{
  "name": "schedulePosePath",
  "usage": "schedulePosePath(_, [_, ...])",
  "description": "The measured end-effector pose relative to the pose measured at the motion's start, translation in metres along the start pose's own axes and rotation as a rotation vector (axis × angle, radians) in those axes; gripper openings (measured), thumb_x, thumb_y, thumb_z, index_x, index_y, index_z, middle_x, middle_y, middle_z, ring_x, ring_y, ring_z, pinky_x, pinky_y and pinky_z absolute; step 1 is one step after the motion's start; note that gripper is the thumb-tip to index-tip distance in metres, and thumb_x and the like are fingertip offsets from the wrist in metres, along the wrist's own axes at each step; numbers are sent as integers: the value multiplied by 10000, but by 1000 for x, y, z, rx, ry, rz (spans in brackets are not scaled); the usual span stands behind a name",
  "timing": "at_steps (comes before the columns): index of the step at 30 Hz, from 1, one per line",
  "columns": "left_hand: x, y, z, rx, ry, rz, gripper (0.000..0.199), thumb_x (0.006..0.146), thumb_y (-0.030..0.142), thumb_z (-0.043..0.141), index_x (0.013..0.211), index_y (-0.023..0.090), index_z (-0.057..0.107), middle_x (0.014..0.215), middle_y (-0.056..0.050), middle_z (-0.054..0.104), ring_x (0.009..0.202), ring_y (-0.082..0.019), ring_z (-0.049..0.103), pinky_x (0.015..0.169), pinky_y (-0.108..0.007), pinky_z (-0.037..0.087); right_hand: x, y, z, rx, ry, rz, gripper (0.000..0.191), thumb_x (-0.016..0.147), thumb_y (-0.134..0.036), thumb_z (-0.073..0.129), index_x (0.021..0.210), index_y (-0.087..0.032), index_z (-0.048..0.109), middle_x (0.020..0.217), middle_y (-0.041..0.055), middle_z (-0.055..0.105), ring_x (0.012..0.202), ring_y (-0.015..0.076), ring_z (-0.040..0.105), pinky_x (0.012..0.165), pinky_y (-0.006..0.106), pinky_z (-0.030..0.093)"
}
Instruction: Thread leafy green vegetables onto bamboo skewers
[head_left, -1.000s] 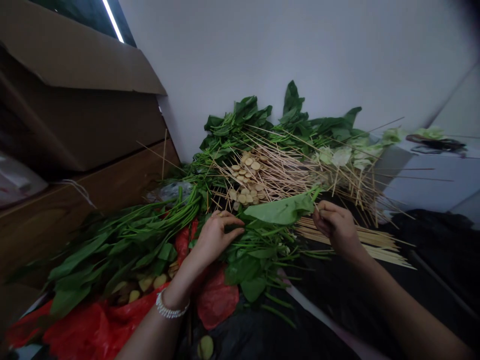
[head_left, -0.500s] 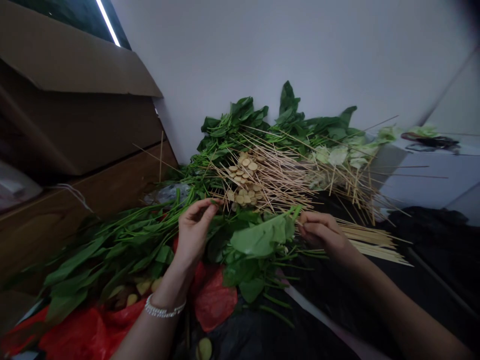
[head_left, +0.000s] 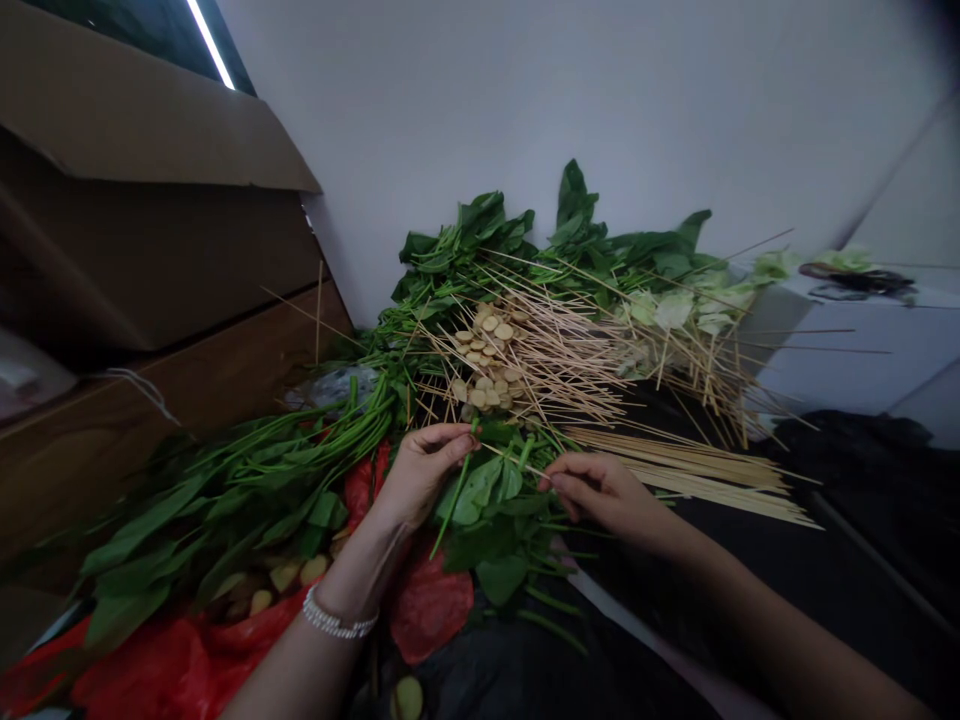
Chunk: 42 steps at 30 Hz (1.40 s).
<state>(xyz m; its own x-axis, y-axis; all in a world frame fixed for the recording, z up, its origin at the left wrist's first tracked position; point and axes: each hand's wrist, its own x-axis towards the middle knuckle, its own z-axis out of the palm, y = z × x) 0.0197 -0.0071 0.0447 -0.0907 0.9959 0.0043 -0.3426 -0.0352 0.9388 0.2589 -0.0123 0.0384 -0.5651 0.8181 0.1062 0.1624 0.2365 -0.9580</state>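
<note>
The right hand is pinched narrow on a thin bamboo skewer, which runs across toward the left hand. That left hand has its fingers curled over a small bunch of leafy greens, with one long green stem poking out diagonally just beside the palm. Can't really tell from here if it's clamping the bunch or only resting on it. There's a beaded bracelet on the left wrist.

Just past the hands is a messy heap of bamboo skewers, with a cluster of round beige slices sitting on top, all lying over more greens piled against a white wall. A neater bundle of loose skewers lies right of the right hand, on black plastic sheeting — and pale cabbage-like leaves sit toward the far right of the heap.

Left of the hands, long-stemmed greens spread over a red plastic bag, with small yellowish potatoes tucked underneath. A big cardboard box stands at the far left, and a white surface sits over on the right.
</note>
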Motion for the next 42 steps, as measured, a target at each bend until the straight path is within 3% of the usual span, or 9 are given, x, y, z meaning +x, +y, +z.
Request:
schedulePosePath(9, [-2,0,-1,135,-26,30,323,500,349,908,746,181,783,704,-44,758,626,-151,667,662,-266,511,1,1,2,-45,35,-16,313,917,-429,526,891,-154,674,555,-36,505,515,103,448,510,230,330])
schedulePosePath(35, [-3,3,-1,361,-100,201,147,656,297,823,743,183,793,780,-34,737,714,-134,639,676,-217,482,2,7,4,-97,24,12,296,924,-364,502,897,-129,679,545,-27,522,508,106,451,516,235,327])
schedulePosePath(42, [-4,1,2,302,-86,115,229,609,304,855,788,182,781,751,-20,736,671,-119,629,654,-211,479,3,5,6,-98,21,2,306,924,-356,487,922,-117,678,540,-27,516,496,105,434,505,236,312])
